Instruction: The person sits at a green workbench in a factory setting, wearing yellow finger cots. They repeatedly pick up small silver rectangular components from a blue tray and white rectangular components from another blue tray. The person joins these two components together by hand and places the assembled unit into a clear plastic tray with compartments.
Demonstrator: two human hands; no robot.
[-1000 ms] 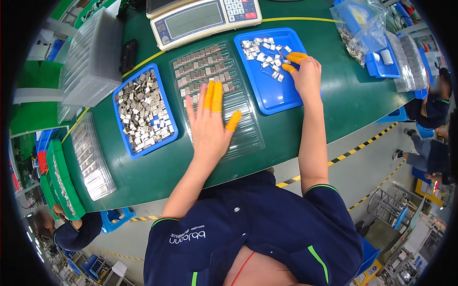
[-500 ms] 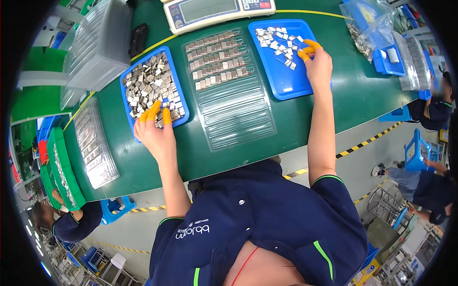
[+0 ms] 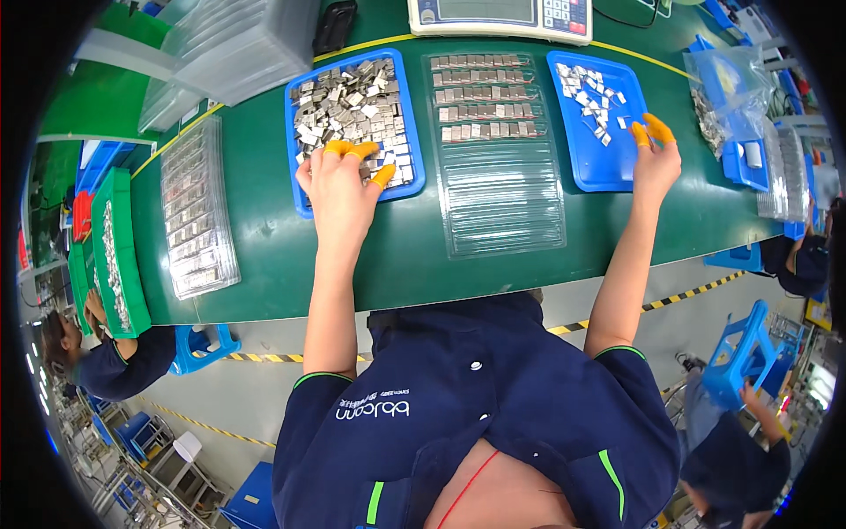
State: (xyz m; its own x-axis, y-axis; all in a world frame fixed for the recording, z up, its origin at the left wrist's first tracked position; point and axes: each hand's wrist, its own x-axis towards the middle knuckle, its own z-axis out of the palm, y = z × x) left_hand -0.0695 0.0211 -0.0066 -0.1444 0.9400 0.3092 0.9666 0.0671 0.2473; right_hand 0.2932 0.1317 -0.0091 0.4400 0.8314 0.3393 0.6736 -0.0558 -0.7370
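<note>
Left of centre, the left hand (image 3: 342, 189) curls over metal pieces (image 3: 370, 88); upper right, the right hand (image 3: 658, 163) bends, grips I can't tell.

Head camera, one: wide fisheye, worn on the person's head, facing down. I look from close above the bench (image 3: 397, 264), its near edge bowing across mid-frame, the wearer's shirt (image 3: 529, 379) below that edge.

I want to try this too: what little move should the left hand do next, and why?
Probably pinch up one silvery piece: the left hand is over the left blue tray of them, while the middle clear tray shows pieces only in its upper rows.
</note>
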